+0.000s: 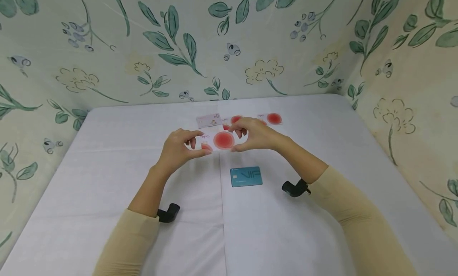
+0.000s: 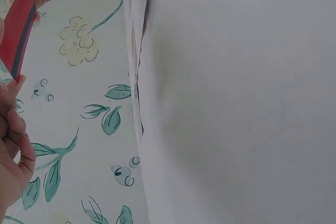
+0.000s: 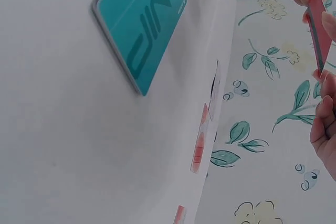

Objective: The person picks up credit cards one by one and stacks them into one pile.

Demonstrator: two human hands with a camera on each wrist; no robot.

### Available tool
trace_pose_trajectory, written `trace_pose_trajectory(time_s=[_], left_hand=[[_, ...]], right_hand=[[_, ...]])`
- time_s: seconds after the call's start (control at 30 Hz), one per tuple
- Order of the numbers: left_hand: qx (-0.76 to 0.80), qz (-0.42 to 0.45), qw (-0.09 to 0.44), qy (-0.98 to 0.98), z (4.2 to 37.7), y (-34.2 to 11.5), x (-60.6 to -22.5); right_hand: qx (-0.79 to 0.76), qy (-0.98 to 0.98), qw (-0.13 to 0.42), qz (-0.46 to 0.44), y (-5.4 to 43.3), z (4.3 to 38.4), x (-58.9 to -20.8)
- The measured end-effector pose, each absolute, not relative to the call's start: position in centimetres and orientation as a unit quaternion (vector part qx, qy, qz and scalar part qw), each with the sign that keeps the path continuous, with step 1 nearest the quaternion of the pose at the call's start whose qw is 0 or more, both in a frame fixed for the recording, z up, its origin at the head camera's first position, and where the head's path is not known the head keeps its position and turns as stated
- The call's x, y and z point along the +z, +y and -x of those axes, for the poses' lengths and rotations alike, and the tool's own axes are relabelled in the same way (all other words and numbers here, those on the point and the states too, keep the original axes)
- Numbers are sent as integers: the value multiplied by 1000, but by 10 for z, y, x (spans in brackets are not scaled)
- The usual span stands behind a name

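Basically, head view 1st: the held card [image 1: 224,140], w/ its big red circle up, is right btwn the 2 grips, off the desk [image 1: 196,236]. L hand [image 1: 177,146] pinches its left end, R hand [image 1: 255,135] its right, each grip approx. as wide as the card's short side. Long axis runs hand to hand; neither hand is clearly nearer. The teal VIP card [image 1: 246,176] lies on the person's side of it, a bit right, long axis approx. parallel, R hand closer. Beyond, toward the desk's far edge: 1 pale pink card [image 1: 209,120], 1 red-circle card [image 1: 236,119] part-hidden by R hand, & 1 rightmost card [image 1: 274,119]. Count: 5 cards (1 held, 4 on desk), 2 hands, 2 black wrist fittings [image 1: 169,213].

L wrist view: held card is at the frame's left side, red face w/ 1 dark stripe showing, a hand at each end; exact finger contact is partly cut off.

R wrist view: same card at the right side, tilted, again btwn 2 hands. Teal VIP card is close to the cam; 3 other cards show as slanted slivers along the desk, the lowest cut by the frame.
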State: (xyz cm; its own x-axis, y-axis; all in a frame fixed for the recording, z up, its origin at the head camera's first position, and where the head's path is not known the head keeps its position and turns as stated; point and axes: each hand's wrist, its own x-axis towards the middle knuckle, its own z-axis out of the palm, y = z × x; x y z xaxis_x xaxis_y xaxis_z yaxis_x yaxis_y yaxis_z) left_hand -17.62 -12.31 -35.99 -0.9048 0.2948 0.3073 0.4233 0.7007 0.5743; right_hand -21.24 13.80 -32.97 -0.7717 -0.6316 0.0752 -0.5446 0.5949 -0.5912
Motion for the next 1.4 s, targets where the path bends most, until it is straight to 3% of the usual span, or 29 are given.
trace_pose_trajectory(time_s=[0.73,1.13,1.4], left_hand=[[-344,253,126,-895,156,-93,-359],[-371,245,91,-891,146,-76,-365],[-386,250,73,-885,143,-73,-374]], right_hand=[[-314,885,29,343,175,178,-327],[-330,884,4,332,192,158,-336],[-335,890,21,308,196,149,-340]])
